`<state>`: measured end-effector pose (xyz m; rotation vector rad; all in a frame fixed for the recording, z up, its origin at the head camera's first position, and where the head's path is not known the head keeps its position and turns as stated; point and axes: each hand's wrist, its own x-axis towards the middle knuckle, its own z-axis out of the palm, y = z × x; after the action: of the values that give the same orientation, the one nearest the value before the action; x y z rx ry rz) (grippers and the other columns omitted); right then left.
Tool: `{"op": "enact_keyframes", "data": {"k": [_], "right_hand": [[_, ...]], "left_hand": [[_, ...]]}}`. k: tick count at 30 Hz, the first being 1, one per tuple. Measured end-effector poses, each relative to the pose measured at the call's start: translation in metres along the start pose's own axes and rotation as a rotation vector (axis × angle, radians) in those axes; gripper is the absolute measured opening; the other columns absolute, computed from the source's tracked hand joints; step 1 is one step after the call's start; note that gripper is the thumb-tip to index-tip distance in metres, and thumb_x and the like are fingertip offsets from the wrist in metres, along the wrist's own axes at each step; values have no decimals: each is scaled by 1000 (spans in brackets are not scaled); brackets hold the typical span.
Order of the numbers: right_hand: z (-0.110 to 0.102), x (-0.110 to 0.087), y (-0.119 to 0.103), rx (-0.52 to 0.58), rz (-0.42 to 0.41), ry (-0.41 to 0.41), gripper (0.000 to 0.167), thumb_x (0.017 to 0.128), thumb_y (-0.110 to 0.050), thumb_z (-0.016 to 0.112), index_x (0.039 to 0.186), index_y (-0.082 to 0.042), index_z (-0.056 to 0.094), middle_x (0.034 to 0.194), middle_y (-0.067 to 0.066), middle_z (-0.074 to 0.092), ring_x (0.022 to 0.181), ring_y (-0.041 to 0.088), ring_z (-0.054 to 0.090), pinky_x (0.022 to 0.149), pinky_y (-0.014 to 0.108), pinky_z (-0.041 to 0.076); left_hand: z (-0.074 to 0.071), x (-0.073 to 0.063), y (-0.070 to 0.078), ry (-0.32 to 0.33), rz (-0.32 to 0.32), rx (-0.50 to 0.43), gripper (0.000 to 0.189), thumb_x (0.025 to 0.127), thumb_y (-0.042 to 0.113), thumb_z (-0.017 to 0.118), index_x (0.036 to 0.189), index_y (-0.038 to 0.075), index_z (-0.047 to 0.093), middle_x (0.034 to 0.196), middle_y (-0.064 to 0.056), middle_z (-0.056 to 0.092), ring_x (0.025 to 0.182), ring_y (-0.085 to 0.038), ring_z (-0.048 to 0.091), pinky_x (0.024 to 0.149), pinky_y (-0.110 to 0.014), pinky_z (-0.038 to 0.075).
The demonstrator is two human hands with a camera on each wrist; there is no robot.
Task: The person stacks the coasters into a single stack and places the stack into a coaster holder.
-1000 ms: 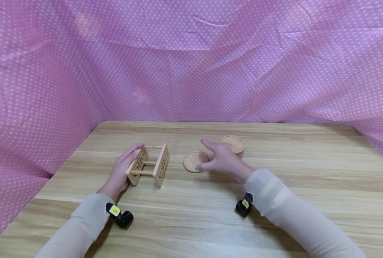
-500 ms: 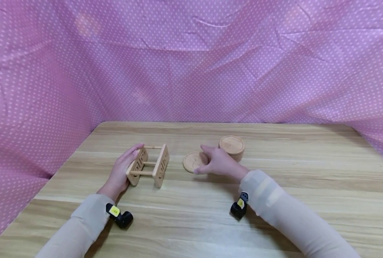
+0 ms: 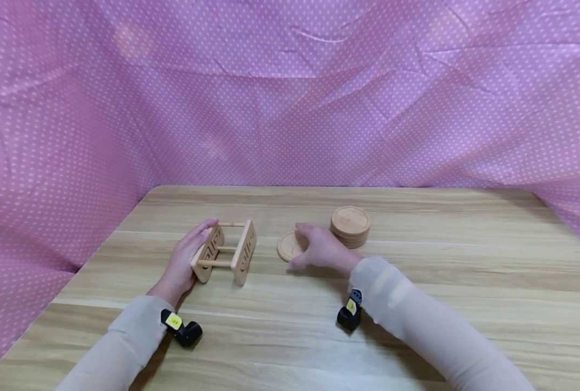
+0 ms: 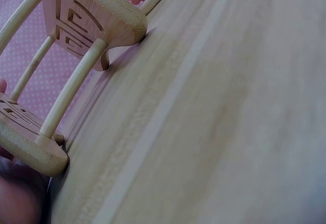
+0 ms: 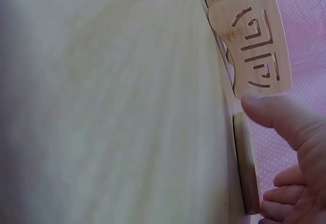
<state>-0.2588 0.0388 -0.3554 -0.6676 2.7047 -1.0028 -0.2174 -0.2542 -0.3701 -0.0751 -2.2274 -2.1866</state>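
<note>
My left hand (image 3: 180, 260) holds the near-left side panel of a wooden coaster rack (image 3: 244, 252), which has two fretwork panels joined by dowels. In the left wrist view the rack (image 4: 76, 81) stands on the tabletop. A single round wooden coaster (image 3: 288, 247) lies flat to the right of the rack, partly covered by my right hand (image 3: 321, 251). The thumb and fingers of that hand are spread at the coaster's edge. From the right wrist, the coaster (image 5: 246, 163) appears edge-on, with the thumb apart from it and the curled fingers close to its side.
A stack of round wooden coasters (image 3: 351, 225) stands behind and to the right of my right hand. The wood-grain table (image 3: 270, 336) ends at a pink dotted cloth (image 3: 290, 119) at the back and sides.
My right hand has moved left and slightly toward me over the single coaster, uncovering the stack. The left hand and rack stay in place.
</note>
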Motion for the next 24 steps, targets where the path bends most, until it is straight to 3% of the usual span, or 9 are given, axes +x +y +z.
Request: {"op": "enact_keyframes", "data": {"k": [9,24], "right_hand": [[1,0,1,-31,30,-7,98,61,-29,86,140,-1,36,146,15,33,135,28,30,113,36,22],[-1,1,1,6,68,-40,88,66,-26,84,139,-6,40,145,10,37,136,25,31,113,37,23]], "left_hand": [[-1,1,-3,-3,19,6,53,98,37,41,142,8,35,153,-11,20,138,-31,23,112,-46,22],[-1,1,-2,-10,7,-5,54,98,39,41,143,10,35,153,-11,22,137,-30,24,112,-46,23]]}}
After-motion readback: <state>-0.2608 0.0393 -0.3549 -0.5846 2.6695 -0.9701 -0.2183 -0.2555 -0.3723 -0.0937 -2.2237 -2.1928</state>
